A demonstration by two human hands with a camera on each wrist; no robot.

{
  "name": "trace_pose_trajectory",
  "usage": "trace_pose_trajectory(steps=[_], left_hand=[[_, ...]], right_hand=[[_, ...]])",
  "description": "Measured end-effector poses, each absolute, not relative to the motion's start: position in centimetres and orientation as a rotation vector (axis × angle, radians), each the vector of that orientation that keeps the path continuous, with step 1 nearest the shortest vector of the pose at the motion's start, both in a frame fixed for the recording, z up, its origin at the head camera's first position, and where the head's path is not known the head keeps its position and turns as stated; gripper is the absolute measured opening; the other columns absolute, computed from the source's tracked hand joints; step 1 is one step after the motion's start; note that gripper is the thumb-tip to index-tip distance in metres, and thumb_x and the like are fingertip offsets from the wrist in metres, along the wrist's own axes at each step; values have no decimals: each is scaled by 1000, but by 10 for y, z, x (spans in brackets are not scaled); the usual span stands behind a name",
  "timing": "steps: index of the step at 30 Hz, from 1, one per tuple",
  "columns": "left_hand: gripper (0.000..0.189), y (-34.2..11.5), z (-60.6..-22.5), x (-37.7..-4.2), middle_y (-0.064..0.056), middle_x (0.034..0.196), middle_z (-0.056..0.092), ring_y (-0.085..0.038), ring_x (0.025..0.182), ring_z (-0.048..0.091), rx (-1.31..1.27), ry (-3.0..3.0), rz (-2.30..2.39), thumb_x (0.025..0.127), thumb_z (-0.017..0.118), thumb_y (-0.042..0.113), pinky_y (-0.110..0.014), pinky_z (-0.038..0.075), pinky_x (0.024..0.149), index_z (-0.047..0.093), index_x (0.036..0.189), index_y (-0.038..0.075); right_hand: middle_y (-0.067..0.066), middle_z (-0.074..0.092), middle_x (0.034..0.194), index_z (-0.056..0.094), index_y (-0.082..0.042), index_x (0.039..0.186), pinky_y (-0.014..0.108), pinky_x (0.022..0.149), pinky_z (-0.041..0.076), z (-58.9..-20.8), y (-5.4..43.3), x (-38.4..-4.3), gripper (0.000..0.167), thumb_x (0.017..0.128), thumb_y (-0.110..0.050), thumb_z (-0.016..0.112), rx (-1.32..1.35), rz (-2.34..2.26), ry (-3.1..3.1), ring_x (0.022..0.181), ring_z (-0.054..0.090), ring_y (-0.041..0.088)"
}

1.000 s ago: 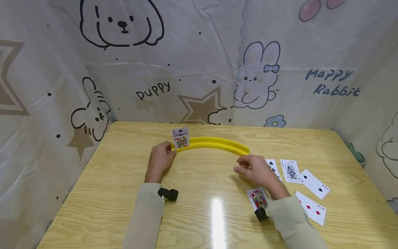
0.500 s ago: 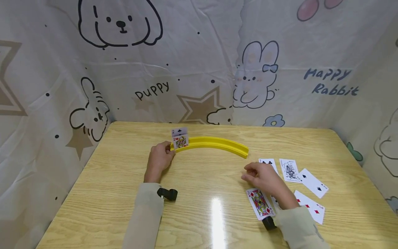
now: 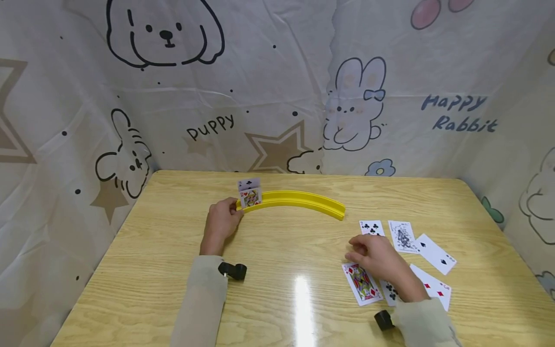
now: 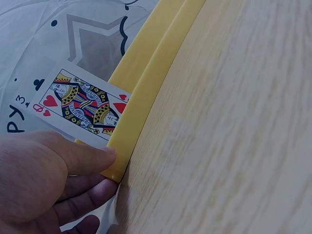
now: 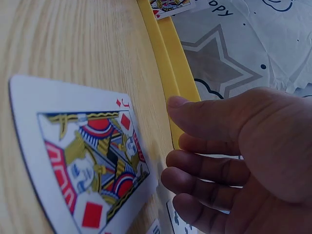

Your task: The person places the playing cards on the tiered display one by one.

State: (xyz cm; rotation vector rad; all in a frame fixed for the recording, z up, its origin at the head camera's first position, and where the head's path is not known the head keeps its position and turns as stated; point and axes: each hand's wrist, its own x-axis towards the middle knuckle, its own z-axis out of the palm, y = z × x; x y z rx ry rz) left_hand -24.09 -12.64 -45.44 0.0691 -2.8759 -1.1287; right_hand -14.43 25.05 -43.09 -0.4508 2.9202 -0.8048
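Yellow rack [image 3: 299, 197] shows in every view; the pinching left hand [image 3: 221, 221], two.

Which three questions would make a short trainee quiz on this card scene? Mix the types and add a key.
1. Which card stands frontmost in the yellow rack: (a) seven of clubs, (b) queen of hearts, (c) two of spades?
2. True or false: the jack of diamonds lies face up on the table.
3. Which of the two hands pinches the yellow rack, and at which end in the head view?

Key: 1. b. 2. True. 3. The left hand, at the left end.
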Motion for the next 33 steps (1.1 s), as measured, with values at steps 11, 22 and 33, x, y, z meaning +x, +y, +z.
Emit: trace_pose_trajectory(steps=[11, 22, 33], left_hand=[[37, -127, -453, -240, -15, 107, 68, -25, 94, 63, 66, -2878, -1122, 94, 72, 14, -41, 52, 82, 65, 127, -2], [37, -126, -452, -241, -15, 107, 68, -24, 94, 63, 72, -2875, -1119, 93, 72, 14, -42, 52, 83, 65, 127, -1], [37, -126, -454, -240, -15, 107, 68, -25, 94, 63, 64, -2867, -1110, 93, 72, 14, -42, 52, 83, 65, 126, -2]], right_hand=[[-4, 57, 78, 71, 4, 111, 39, 72, 48, -431, 259, -132, 37, 86, -21, 80, -393, -739, 2923, 73, 50, 13], [-2, 53, 76, 72, 6, 107, 36, 66, 43, -427, 264, -125, 37, 82, -20, 83, -411, -701, 2920, 69, 46, 14], [-1, 48, 76, 72, -2, 97, 35, 63, 38, -430, 264, -123, 31, 79, -23, 86, -413, -647, 2892, 71, 44, 17]])
